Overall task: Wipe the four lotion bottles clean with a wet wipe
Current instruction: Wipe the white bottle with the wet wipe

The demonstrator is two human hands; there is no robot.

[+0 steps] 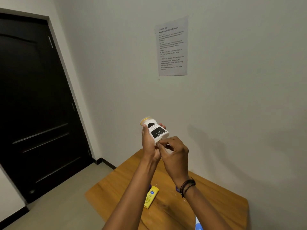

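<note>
A white lotion bottle [155,128] with a black label and a yellowish cap is held up in front of the wall, tilted with its cap to the upper left. My left hand [149,143] grips it from the left side and below. My right hand [174,151] pinches a small white wet wipe [159,141] against the bottle's lower end. A yellow lotion bottle [151,196] lies on the wooden table [207,205] between my forearms. A purple object peeks out behind the yellow bottle, mostly hidden by my left arm.
The table stands against a pale wall with a printed task sheet [172,47] taped to it. A dark door [33,105] is at the left. A blue and white item [198,224] shows at the bottom edge by my right arm.
</note>
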